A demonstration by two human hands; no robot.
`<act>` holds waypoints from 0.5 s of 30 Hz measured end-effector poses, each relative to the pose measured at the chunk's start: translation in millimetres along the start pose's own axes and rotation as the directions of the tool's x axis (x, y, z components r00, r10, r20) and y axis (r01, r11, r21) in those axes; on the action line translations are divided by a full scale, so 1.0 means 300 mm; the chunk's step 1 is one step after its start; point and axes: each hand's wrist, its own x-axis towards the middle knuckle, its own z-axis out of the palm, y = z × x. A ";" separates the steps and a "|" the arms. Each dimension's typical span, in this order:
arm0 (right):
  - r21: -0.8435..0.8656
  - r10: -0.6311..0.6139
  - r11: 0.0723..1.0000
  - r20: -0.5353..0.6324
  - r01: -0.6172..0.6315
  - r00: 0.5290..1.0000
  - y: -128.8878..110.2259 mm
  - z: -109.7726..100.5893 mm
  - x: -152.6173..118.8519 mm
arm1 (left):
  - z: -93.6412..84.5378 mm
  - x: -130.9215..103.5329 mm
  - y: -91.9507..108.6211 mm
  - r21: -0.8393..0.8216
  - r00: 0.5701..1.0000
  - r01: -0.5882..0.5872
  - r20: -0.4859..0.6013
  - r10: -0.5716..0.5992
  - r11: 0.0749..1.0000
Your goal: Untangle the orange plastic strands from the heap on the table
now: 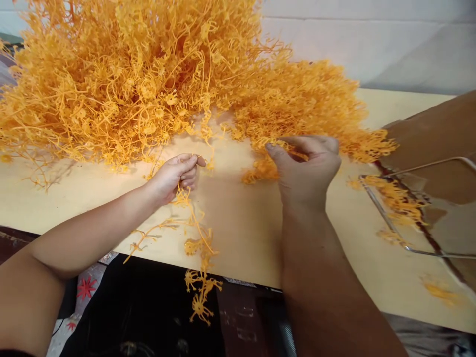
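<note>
Our left hand (174, 178) pinches an orange sprig (201, 308) dangling past the table (241, 228) edge. Our right hand (312, 171), half curled by the orange pile (148, 89), may hold some; we can't tell. Let's pull softly against snags.

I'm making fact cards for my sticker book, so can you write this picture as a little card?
Left hand: pinching an orange sprig (left hand)
Sprig: dangles past the table's near edge
Right hand: at the smaller heap; can't tell if it grips anything
Big heap: frilly orange sprigs, on the left
Table: pale yellow top
Right side: bent wire frame, brown board
Behind: pale wall
</note>
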 end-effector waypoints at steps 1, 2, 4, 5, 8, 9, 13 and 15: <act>0.000 -0.006 1.000 0.016 0.006 1.000 -0.011 0.006 -0.007 | 0.001 0.000 0.000 -0.001 1.000 0.002 -0.004 -0.002 1.000; 0.012 -0.009 1.000 0.032 0.009 0.999 -0.021 0.014 -0.014 | 0.002 0.000 0.000 -0.004 1.000 0.004 -0.007 -0.004 1.000; 0.060 -0.009 0.998 0.079 0.004 0.997 -0.035 0.029 -0.029 | 0.002 0.002 0.000 -0.014 1.000 0.007 -0.012 -0.008 1.000; 0.081 -0.016 0.997 0.110 0.007 0.994 -0.041 0.036 -0.036 | 0.002 0.002 0.000 -0.019 1.000 0.008 -0.015 -0.008 1.000; 0.084 -0.020 0.996 0.208 0.003 0.978 -0.051 0.051 -0.051 | 0.001 0.004 -0.001 -0.027 1.000 0.008 -0.019 -0.009 1.000; 0.100 0.029 0.993 0.244 -0.055 0.969 -0.052 0.054 -0.053 | 0.001 0.004 -0.002 -0.028 1.000 0.008 -0.019 -0.008 1.000; 0.314 0.303 0.828 0.448 -0.465 0.841 -0.062 0.071 -0.067 | -0.002 0.005 -0.005 -0.033 1.000 0.000 -0.016 0.000 0.999; 0.375 0.295 0.760 0.530 -0.531 0.795 -0.073 0.087 -0.086 | -0.003 0.007 -0.008 -0.037 1.000 -0.001 -0.021 0.001 0.999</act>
